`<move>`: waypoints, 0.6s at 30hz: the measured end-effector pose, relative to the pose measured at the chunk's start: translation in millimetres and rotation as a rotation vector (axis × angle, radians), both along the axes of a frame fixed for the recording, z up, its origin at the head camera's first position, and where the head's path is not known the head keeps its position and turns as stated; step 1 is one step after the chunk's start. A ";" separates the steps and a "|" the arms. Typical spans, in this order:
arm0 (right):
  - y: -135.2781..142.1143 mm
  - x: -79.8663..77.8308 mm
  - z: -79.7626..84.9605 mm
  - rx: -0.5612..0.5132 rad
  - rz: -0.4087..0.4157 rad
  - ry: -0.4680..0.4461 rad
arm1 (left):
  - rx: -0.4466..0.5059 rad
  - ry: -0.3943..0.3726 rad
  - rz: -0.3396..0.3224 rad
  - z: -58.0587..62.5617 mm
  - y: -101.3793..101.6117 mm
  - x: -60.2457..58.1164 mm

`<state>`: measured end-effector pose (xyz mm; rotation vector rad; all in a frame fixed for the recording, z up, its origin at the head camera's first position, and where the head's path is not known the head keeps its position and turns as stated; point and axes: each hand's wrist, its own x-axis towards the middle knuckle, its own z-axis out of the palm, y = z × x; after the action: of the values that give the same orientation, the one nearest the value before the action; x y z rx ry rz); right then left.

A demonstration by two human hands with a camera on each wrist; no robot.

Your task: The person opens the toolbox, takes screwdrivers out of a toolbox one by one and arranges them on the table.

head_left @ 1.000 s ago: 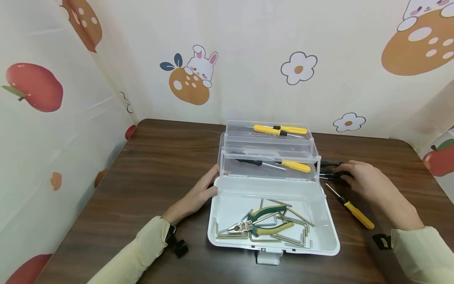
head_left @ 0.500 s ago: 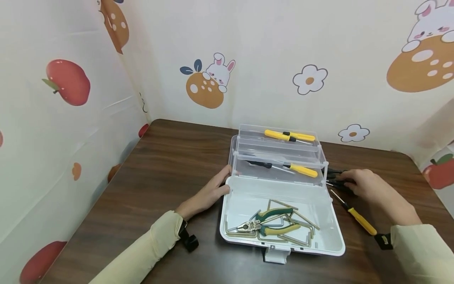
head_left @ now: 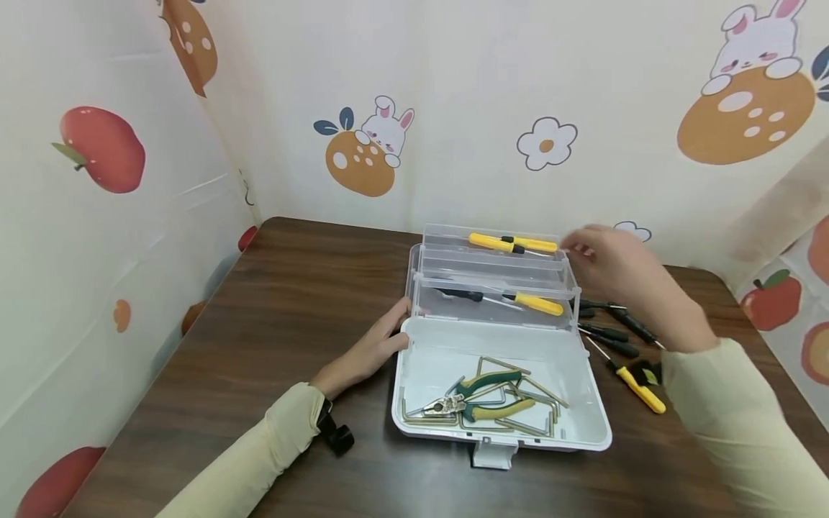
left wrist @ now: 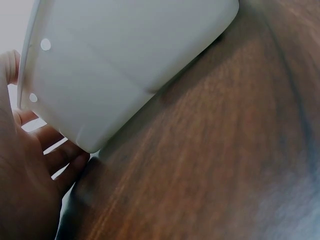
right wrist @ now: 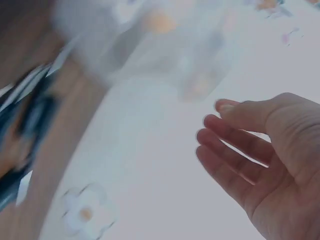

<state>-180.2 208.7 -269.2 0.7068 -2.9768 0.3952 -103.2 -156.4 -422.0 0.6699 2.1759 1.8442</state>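
Observation:
A white toolbox (head_left: 479,332) lies wide open on the table. In its base, pliers (head_left: 497,412) with green-and-yellow handles rest on several hex keys (head_left: 430,421). My left hand (head_left: 363,360) grips the box's back left corner, thumb at the rim and fingers behind the wall; the left wrist view shows the box's outer side (left wrist: 120,55). My right hand (head_left: 612,262) is raised beside the right end of the clear upper tray (head_left: 447,253). The right wrist view shows its fingers (right wrist: 232,162) loosely bent around nothing. Two yellow screwdrivers (head_left: 495,242) lie in that tray.
The lower clear tray (head_left: 427,311) holds a yellow screwdriver (head_left: 542,304) and a black one (head_left: 461,294). Right of the box, several black-handled tools (head_left: 612,333) and a yellow screwdriver (head_left: 640,390) lie on the table (head_left: 311,288). A patterned wall covering (head_left: 466,158) stands behind.
My right hand has left the black-handled tools on the table and risen up and back to the upper tray's right end, uncovering them. The left hand keeps its place at the box.

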 end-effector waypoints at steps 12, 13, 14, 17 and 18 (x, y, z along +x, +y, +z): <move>-82.5 -35.0 -9.6 0.031 0.094 -0.056 | 0.018 -0.020 -0.014 -2.3 4.0 -1.0; -83.6 -36.2 -11.1 0.040 0.098 -0.050 | 0.017 -0.022 -0.011 -2.4 3.7 -0.9; -84.5 -37.3 -12.3 0.044 0.099 -0.044 | 0.017 -0.022 -0.009 -2.2 3.3 -0.7; -88.1 -40.1 -14.4 0.049 0.112 -0.029 | 0.003 -0.016 0.004 -1.8 0.0 -0.6; -89.5 -41.1 -14.8 0.050 0.120 -0.028 | -0.005 -0.005 0.009 -1.7 -1.5 -0.7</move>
<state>-221.3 119.2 -284.1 0.8946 -2.9891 0.3410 -103.9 -158.0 -423.8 0.6554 2.1836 1.8420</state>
